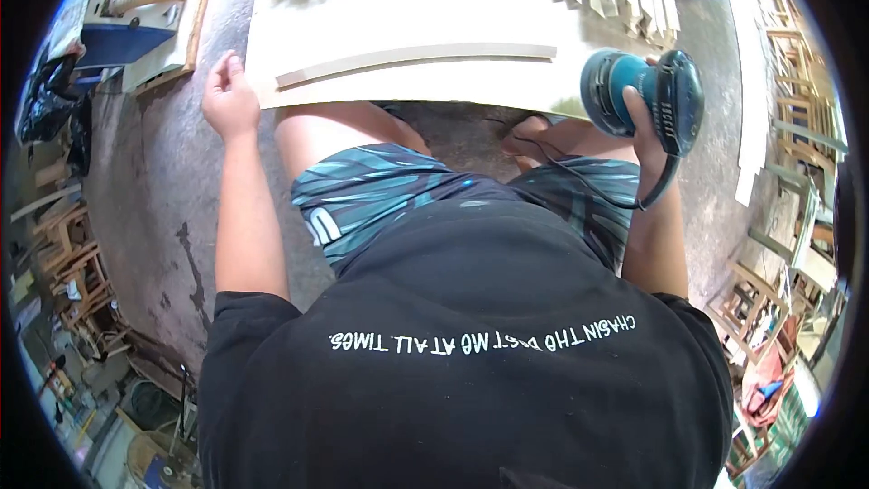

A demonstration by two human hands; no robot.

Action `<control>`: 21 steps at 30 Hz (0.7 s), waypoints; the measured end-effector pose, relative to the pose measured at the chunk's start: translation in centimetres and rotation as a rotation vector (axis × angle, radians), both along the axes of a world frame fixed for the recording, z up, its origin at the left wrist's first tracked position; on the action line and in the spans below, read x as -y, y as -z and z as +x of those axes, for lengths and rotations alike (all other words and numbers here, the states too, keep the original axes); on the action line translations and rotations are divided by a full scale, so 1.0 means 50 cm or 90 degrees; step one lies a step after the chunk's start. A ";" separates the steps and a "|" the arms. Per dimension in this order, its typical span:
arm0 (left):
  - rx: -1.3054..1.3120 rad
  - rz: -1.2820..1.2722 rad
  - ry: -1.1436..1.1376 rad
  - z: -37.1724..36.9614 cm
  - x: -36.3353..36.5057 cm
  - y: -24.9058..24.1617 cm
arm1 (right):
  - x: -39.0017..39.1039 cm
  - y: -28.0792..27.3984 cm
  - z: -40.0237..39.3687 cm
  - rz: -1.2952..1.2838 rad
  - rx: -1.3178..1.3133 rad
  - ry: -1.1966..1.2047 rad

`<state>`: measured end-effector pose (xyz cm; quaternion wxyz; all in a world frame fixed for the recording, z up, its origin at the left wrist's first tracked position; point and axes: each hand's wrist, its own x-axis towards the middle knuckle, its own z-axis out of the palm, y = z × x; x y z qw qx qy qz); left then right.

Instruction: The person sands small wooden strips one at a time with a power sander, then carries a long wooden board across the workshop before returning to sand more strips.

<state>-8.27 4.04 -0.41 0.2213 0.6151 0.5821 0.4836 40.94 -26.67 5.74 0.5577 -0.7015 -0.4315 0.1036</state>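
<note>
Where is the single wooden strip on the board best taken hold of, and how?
Probably at the middle of the strip, pinched across its long edges, with the left hand coming from the person's side. It is long and narrow, so the middle should balance, and it lies near the board's close edge.

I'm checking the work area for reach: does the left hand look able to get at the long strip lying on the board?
Probably yes: the left hand is empty beside the strip's near end, with nothing visible between them.

Sander (626,89): teal and black. Shirt (471,281): black, white lettering (480,342). Shorts (367,183): teal, black, streaked. Tabletop (407,11): cream. Strip (416,54): beige-grey.
</note>
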 end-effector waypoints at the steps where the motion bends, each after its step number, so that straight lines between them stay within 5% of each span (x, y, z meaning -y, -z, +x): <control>1: -0.029 -0.069 0.030 -0.007 0.010 0.001 | -0.001 0.006 0.002 0.011 -0.001 -0.009; 4: -0.333 -0.041 0.214 0.010 0.049 0.005 | -0.011 0.000 -0.002 0.009 -0.002 -0.027; 7: -0.372 -0.111 0.267 0.057 0.092 -0.048 | -0.016 -0.010 -0.008 -0.016 0.017 -0.037; 13: -0.150 -0.030 0.277 0.048 0.097 0.011 | -0.011 -0.018 -0.009 -0.016 0.036 -0.055; 21: -0.132 -0.016 0.302 0.051 0.096 0.015 | 0.016 0.007 0.017 -0.084 0.071 -0.048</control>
